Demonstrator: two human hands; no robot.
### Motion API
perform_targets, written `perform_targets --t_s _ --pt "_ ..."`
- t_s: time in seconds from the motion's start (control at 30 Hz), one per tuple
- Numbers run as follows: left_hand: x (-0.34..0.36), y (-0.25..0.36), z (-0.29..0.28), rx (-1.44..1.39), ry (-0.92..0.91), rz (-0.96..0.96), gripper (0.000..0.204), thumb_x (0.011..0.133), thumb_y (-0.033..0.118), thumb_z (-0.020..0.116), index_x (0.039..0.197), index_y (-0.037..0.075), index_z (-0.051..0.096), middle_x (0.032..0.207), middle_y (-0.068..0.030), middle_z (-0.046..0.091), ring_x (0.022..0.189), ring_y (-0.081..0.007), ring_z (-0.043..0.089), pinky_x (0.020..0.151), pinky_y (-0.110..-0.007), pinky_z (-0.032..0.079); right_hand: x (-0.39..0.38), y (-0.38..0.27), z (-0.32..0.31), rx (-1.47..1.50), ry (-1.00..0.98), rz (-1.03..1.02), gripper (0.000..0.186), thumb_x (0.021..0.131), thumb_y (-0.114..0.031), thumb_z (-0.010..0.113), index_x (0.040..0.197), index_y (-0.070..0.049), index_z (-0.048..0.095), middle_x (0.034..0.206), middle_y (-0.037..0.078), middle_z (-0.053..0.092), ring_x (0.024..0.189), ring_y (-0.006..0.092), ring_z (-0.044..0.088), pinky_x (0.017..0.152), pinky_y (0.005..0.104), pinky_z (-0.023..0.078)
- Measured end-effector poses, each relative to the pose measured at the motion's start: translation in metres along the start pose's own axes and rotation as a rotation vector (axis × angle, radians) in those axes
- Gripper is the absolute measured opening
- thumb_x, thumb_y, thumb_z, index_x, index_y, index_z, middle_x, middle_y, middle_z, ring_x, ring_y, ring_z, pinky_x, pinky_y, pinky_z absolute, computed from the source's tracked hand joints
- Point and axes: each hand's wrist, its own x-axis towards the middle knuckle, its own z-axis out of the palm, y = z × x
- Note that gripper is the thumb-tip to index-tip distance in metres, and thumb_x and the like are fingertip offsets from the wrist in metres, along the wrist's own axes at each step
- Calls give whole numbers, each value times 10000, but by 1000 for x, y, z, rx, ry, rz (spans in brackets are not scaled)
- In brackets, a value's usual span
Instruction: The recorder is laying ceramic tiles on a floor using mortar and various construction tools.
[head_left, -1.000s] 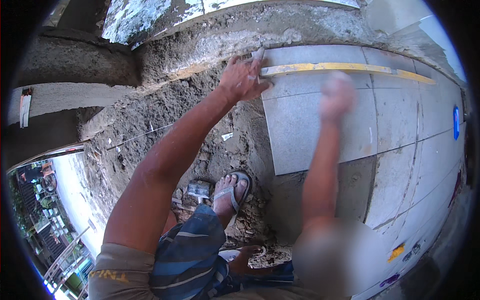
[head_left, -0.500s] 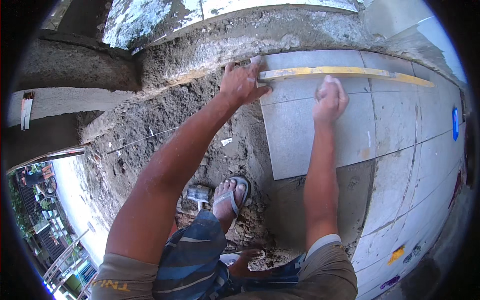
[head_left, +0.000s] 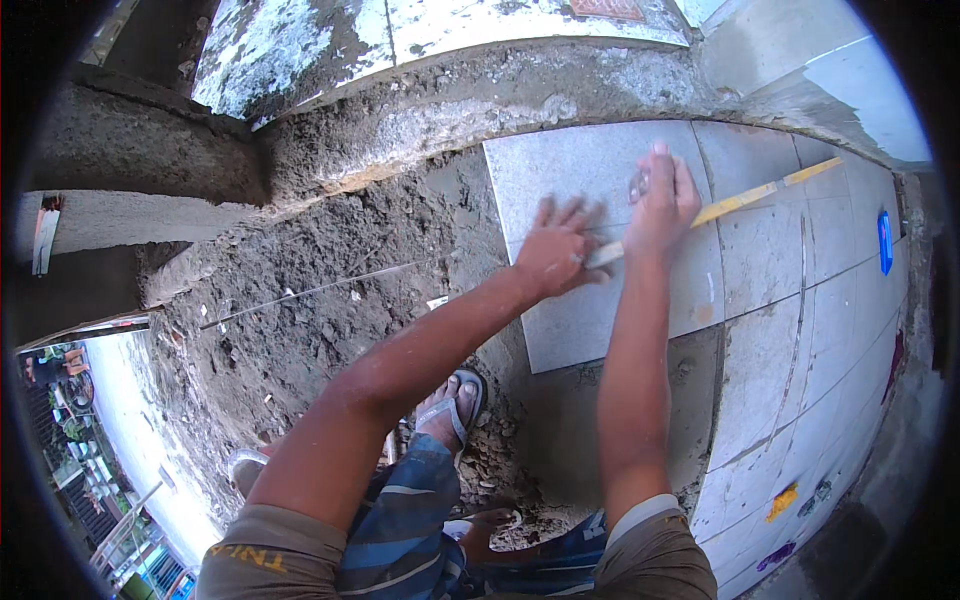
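Yellow bar (head_left: 741, 203), end at left hand (head_left: 556, 255), partly beneath right hand (head_left: 663, 205)

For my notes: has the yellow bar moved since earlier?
Yes: the yellow bar turned, its left end swinging down the picture, away from the far edge of the tiles.

Pale floor tiles (head_left: 762, 262) border a smooth grey mortar patch (head_left: 558, 425) and rough, lumpy ground (head_left: 300, 335) beneath a raw cement ledge (head_left: 470, 112) at a building site.
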Motion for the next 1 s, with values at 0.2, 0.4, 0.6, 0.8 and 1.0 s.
perform_targets --t_s 0.2,0.4,0.6,0.8,1.0 --pt "-17 -60 -41 284 33 -298 1263 842 929 404 1647 -18 180 1743 -191 138 1614 -344 139 1281 -610 99 23 -33 56 491 -204 -299 294 962 -174 645 697 -99 542 617 -9 472 500 94 429 462 284 306" --pt "-16 -61 -40 370 -40 -292 1189 887 848 452 1654 -9 152 1746 -173 136 1622 -322 113 1274 -636 94 48 147 79 -165 -55 -319 384 964 -120 631 630 -59 451 591 -13 458 556 76 401 517 293 323" --pt "-13 -59 -59 305 -98 -321 1199 870 810 518 1661 1 122 1749 -165 122 1621 -320 117 1258 -675 95 37 121 87 -33 -175 -178 367 965 -126 623 670 7 448 583 34 404 589 97 397 527 359 344" --pt "-23 -64 -40 353 -44 -294 1241 799 785 633 1651 14 166 1730 -189 162 1606 -365 154 1212 -744 127 36 148 102 -153 -141 -211 352 954 -160 618 689 36 492 586 122 467 570 156 440 546 398 372" --pt "-18 -75 -41 402 -29 -341 1258 821 884 535 1664 30 158 1749 -164 129 1618 -332 125 1238 -721 96 -4 102 62 -18 -229 38 403 994 -233 634 688 19 560 613 15 507 626 112 459 574 349 380"
